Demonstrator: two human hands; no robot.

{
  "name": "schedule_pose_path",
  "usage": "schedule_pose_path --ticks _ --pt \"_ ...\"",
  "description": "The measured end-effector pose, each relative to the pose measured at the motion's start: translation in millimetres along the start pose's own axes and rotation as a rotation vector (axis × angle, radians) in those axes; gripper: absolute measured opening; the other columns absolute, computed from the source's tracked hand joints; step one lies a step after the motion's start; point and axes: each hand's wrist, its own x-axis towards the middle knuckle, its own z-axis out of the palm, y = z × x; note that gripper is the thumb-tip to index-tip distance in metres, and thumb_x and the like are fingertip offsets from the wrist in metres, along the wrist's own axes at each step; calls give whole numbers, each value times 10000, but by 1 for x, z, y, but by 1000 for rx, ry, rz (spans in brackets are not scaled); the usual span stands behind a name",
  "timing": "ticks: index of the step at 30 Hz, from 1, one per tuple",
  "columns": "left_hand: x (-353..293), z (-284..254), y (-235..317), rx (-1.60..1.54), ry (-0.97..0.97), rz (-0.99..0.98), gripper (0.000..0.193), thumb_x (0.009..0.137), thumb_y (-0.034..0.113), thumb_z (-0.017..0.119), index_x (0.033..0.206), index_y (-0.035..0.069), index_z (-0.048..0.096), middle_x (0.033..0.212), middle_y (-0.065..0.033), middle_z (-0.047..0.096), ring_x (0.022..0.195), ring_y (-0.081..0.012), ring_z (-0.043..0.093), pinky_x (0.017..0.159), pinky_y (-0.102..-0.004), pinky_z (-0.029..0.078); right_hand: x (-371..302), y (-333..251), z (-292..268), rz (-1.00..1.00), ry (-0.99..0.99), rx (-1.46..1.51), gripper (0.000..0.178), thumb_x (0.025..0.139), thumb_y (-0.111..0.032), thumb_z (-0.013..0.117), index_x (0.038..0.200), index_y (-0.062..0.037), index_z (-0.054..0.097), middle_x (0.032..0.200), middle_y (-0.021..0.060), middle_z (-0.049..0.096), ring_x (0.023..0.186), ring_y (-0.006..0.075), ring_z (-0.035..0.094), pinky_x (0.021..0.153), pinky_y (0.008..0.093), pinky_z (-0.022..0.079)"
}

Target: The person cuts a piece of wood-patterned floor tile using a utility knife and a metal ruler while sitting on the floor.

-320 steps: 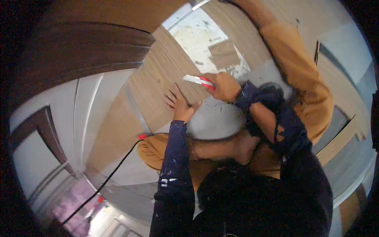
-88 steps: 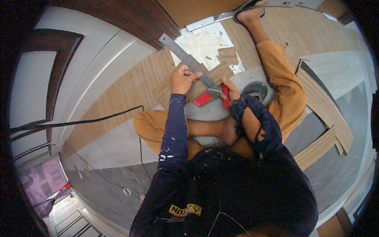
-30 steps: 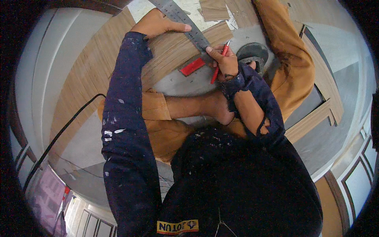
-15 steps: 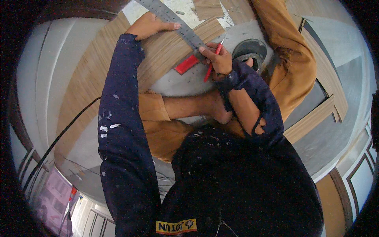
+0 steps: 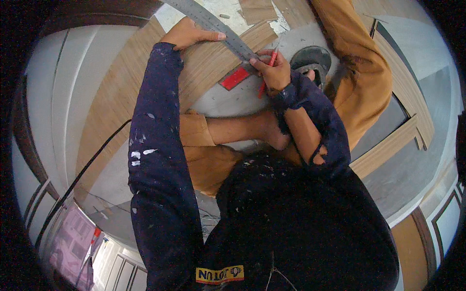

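A steel try square has a long graduated blade (image 5: 206,20) and a short handle with a red inset (image 5: 236,77). Its blade lies across the wood-grain board (image 5: 204,65), while the handle end sits beside the board's edge. My left hand (image 5: 191,34) rests on the board with its thumb stretched onto the blade; its other fingers are partly hidden. Near the handle end, my right hand (image 5: 274,75) pinches the square's corner with the thumb. A slim red pen-like tool (image 5: 274,59) with a thin pointed tip is held between that hand's fingers, tip facing away from me.
My sandalled foot (image 5: 310,63) is just right of my right hand. Wood-grain strips (image 5: 388,145) lie farther right. A black cable (image 5: 82,174) runs along the left. Small wood-grain offcuts (image 5: 257,10) and a whitish sheet are at the far side.
The view has shifted slightly, so everything appears a little farther right. The red tool stands a bit steeper in my right hand. Both hands keep their places on the square.
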Motion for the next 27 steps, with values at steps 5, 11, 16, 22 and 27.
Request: schedule_pose_path --ticks 5,11,16,22,27 --pt "-7 -10 16 -179 -31 -76 606 724 451 875 1122 15 738 1086 -109 738 991 -185 662 899 -318 511 0 7 1 -30 76 -8 344 784 -83 835 1041 28 636 882 86 715 762 153 668 698 307 561" --pt "-8 -8 16 15 -22 -110 626 714 427 887 1150 11 720 1126 -101 726 1027 -203 653 933 -321 495 0 1 8 5 45 110 309 799 -51 818 1048 18 648 869 82 716 725 136 652 651 292 545" --pt "-22 -8 45 -71 41 -71 622 690 355 915 1159 5 705 1154 -101 717 1065 -204 642 962 -333 478 -3 -8 7 24 37 137 301 813 -50 810 1055 14 643 861 86 714 706 132 650 608 277 531" --pt "-34 -11 65 47 94 -148 575 708 316 910 1140 -3 705 1157 -99 716 1090 -212 638 982 -334 470 1 -4 4 15 -12 109 307 820 -104 820 1043 9 643 848 71 702 678 127 639 585 266 521" --pt "-29 -6 43 -60 125 -44 550 725 340 896 1124 6 717 1138 -98 725 1061 -212 649 961 -335 481 1 1 1 26 -82 110 271 860 -99 794 1058 8 644 853 56 706 661 119 626 595 248 511"
